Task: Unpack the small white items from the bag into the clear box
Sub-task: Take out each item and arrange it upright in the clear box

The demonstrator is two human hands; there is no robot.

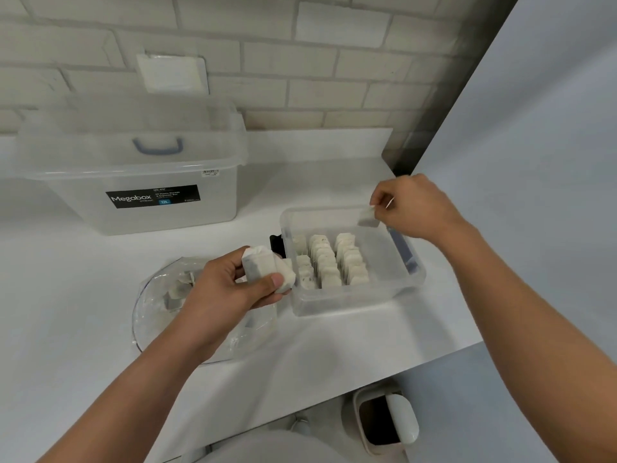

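Observation:
A small clear box (384, 300) sits on the white counter, with three rows of small white sachets (329, 260) standing in its left part. My left hand (227, 285) grips a bunch of white sachets (265, 267) just left of the box. Under that hand lies a clear plastic bag (152, 312) with more sachets inside. My right hand (414, 205) pinches one white sachet (367, 218) above the box's far right corner.
A large clear Megabox storage tub (140, 182) with a lid stands at the back left against the brick wall. A black object (276, 243) peeks out behind the small box. Below the counter edge at the right stands a small bin (384, 419).

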